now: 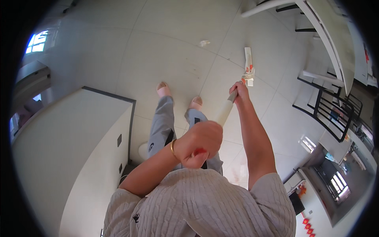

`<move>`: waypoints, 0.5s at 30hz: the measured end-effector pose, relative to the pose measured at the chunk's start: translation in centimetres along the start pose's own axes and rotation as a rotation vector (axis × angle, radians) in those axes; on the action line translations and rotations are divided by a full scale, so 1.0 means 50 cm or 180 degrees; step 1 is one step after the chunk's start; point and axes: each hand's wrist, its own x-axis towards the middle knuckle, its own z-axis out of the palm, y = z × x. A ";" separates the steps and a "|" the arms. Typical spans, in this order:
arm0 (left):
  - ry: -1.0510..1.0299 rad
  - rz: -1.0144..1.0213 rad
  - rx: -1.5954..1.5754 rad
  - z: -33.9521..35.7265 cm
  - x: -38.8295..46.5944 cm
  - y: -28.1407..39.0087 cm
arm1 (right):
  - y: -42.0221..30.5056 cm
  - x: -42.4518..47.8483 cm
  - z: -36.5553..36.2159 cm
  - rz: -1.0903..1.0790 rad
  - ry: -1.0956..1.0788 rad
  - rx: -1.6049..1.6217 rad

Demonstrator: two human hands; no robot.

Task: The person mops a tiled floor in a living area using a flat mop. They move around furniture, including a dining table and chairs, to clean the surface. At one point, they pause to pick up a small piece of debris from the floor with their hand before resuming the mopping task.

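My left hand (201,145), with a gold bracelet at the wrist, grips the top end of a pale mop handle (225,114) in front of my chest. Farther down, around a grey section of the same handle, my right hand (239,92) is closed with the arm stretched out. The handle slopes away to a narrow, flat mop head (248,57), white with orange-red parts, on the tiled floor (165,47). A small whitish scrap (204,43), too blurred to identify, lies left of the mop head. Faint brownish marks show on the tiles nearer my feet.
At my left stands a white wall (97,142) with dark edging and dark switch plates. A white table (328,38) and black metal-framed chairs (331,106) are on the right. Farther right is a kitchen counter (337,148). My slippered feet (196,103) stand on the tiles.
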 end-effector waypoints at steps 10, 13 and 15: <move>0.1634 -0.0542 0.0845 -0.219 -0.115 0.309 | 0.270 -0.158 0.388 0.0383 -0.0279 -0.0558; 0.1772 -0.0490 0.0894 -0.282 -0.186 0.443 | 0.372 -0.268 0.541 0.0639 -0.0557 -0.0085; 0.1105 -0.0331 0.0776 -0.330 -0.180 0.500 | 0.415 -0.324 0.614 0.0874 -0.0674 -0.0016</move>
